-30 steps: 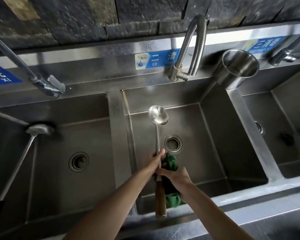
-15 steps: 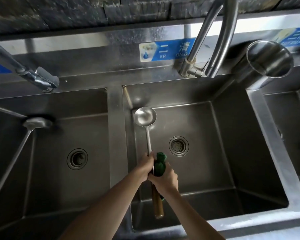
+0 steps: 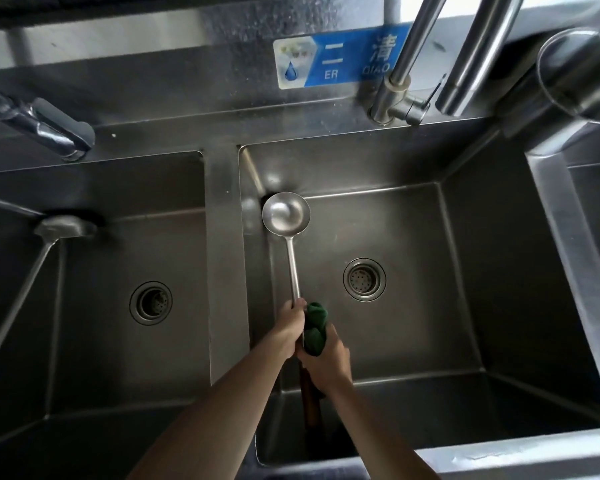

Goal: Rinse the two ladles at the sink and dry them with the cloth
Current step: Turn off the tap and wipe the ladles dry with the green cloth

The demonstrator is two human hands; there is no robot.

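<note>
Over the middle sink basin [image 3: 465,306] I hold a steel ladle [image 3: 286,214] with a wooden handle, its bowl facing up near the basin's far left corner. My left hand [image 3: 289,329] grips the metal shaft. My right hand [image 3: 328,362] grips a bunched green cloth [image 3: 314,328] wrapped against the shaft just below the left hand. The wooden grip pokes out under my right wrist. A second ladle [image 3: 65,227] leans in the left basin, bowl at the far wall, handle running off the left edge.
A curved faucet [image 3: 406,81] rises behind the middle basin and another tap [image 3: 45,126] behind the left one. A steel cup-shaped container [image 3: 582,71] stands at the upper right on the divider. Both basins have round drains [image 3: 364,279].
The ladle's bowl has swung left toward the basin's left wall, and both hands have closed together on the shaft with the cloth bunched up. The camera has moved closer to the sink.
</note>
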